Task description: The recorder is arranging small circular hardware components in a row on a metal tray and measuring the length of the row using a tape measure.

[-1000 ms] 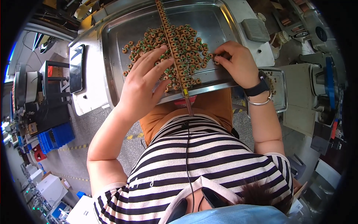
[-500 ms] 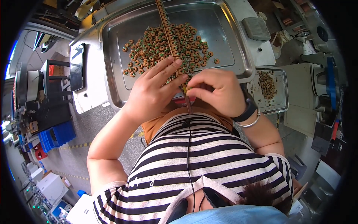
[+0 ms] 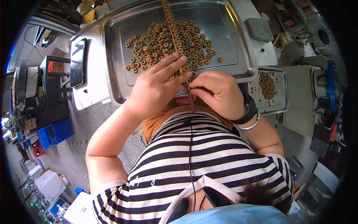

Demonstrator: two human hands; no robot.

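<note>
A long narrow strip (image 3: 192, 102) runs from the far edge of a metal tray (image 3: 246, 72) toward my lap, with small copper-coloured ring coils (image 3: 169, 16) lined up along it. My left hand (image 3: 158, 80) lies across the strip near its close end, fingers stretched over the coils and its thumb mostly hidden, gripping it. On the strip's right side, my right hand (image 3: 216, 89) pinches at the end of the row, thumb and forefinger around a ring coil that is largely covered. A heap of loose ring coils (image 3: 153, 44), copper with green, lies under and beside the strip.
To the right, a smaller tray (image 3: 285, 91) holds more small rings (image 3: 266, 84). A dark tablet-like device (image 3: 77, 61) lies left of the big tray. A grey ribbed box (image 3: 260, 29) sits at the far right, and blue bins (image 3: 61, 130) stand low on the left.
My right thumb and forefinger have moved in against the strip's close end with the small ring coil. My left hand keeps its place on the strip. The whole view has shifted slightly.
</note>
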